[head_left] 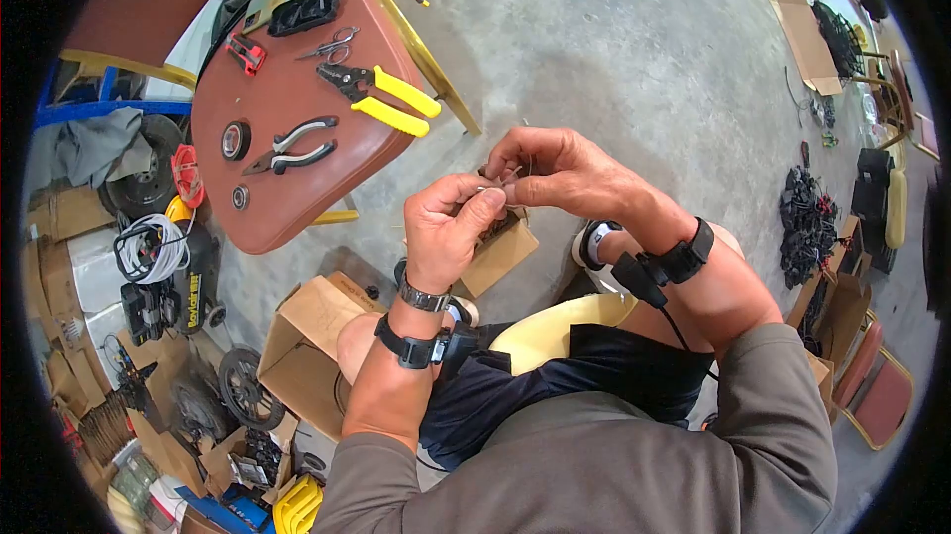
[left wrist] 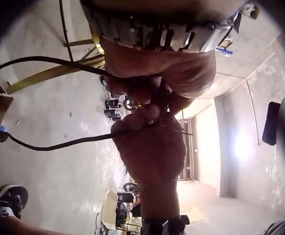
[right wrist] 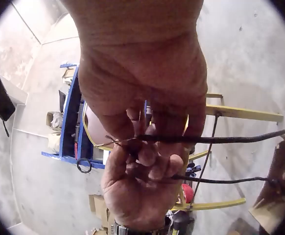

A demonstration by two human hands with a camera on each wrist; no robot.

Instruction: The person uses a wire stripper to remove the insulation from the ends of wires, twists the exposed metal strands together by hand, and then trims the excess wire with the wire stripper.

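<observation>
On the left is a black machine [head_left: 201,281] with yellow letters, too small to read surely. Two tape rolls [head_left: 236,141] sit by the red-brown chair seat's [head_left: 287,192] left edge. Pliers [head_left: 293,146] lie in its lower half, wire strippers [head_left: 381,100] by the right edge. The left hand [head_left: 443,227] pinches one dark cable [left wrist: 35,59], fingers curled closed. Touching it, the right hand [head_left: 570,177] pinches another cable [right wrist: 221,140], with thin wire ends [right wrist: 114,142].
</observation>
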